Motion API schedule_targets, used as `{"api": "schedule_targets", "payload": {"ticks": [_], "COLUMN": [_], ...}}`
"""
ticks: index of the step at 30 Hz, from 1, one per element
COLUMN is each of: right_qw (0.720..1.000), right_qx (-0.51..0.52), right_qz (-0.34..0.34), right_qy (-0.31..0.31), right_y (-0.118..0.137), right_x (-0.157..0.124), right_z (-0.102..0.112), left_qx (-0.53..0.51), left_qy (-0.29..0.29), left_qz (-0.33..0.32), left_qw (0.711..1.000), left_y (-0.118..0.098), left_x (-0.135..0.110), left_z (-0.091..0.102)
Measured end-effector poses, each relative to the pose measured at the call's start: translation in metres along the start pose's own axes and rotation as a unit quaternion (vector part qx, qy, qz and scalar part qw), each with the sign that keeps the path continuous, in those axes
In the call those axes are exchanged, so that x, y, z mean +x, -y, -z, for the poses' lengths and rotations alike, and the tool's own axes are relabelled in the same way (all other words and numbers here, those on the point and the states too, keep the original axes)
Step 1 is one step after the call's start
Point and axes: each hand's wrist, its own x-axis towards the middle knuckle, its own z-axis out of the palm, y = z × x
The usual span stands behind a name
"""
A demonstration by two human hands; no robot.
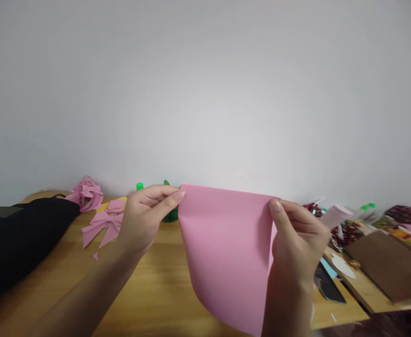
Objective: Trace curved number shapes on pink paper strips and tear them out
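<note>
A sheet of pink paper (223, 252) hangs between my two hands above the wooden table, its top edge stretched nearly level and its lower part curving down. My left hand (147, 210) pinches the upper left corner between thumb and fingers. At the upper right corner, my right hand (297, 234) grips the paper with the thumb in front. Part of the sheet's right edge is hidden behind my right hand and wrist.
Pink paper bows (107, 220) and a crumpled pink paper bunch (87, 193) lie at the left, near a black cloth item (26, 243). On the right are a phone-like dark device (330, 283), a brown board (390, 264) and a rolled pale paper (337, 215). A white wall stands behind.
</note>
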Motion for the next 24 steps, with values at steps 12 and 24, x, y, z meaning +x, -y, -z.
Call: {"api": "schedule_targets", "payload": {"ticks": [12,24], "right_qw": [1.000,0.999], "right_qx": [0.009,0.013], "right_qz": [0.025,0.028], "right_qy": [0.011,0.026], "right_y": [-0.001,-0.001], "right_x": [-0.001,-0.001], "right_z": [0.001,0.003], "left_qx": [-0.012,-0.056], "left_qy": [0.001,-0.002], "left_qz": [0.029,0.042], "left_qw": [1.000,0.998], "left_y": [-0.009,-0.017], "left_x": [0.005,0.007], "left_z": [-0.011,-0.013]}}
